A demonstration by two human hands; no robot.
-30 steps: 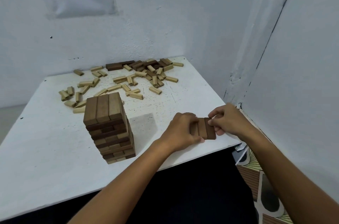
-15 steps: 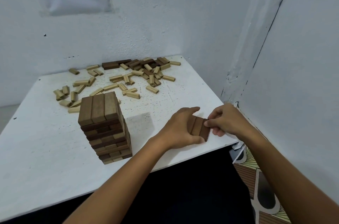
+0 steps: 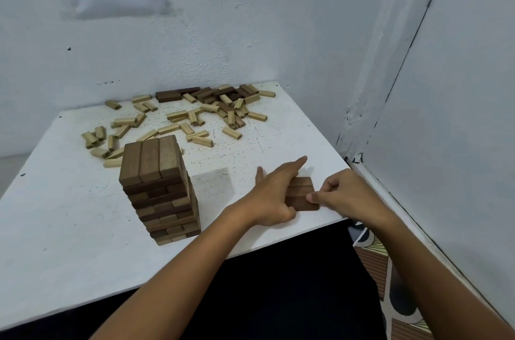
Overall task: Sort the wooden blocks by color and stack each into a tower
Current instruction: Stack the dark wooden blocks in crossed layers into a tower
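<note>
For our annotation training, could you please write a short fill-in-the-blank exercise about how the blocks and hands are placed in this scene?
1. The top layer of the tower holds ____ blocks side by side.
2. Both hands touch the small set of dark blocks, which lies to the ____ of the tower.
3. The right hand pinches the set's edge while the left hand has its index finger ____.
4. The loose blocks scattered by the far wall are mostly ____ in color.

Missing words: three; right; extended; light
</note>
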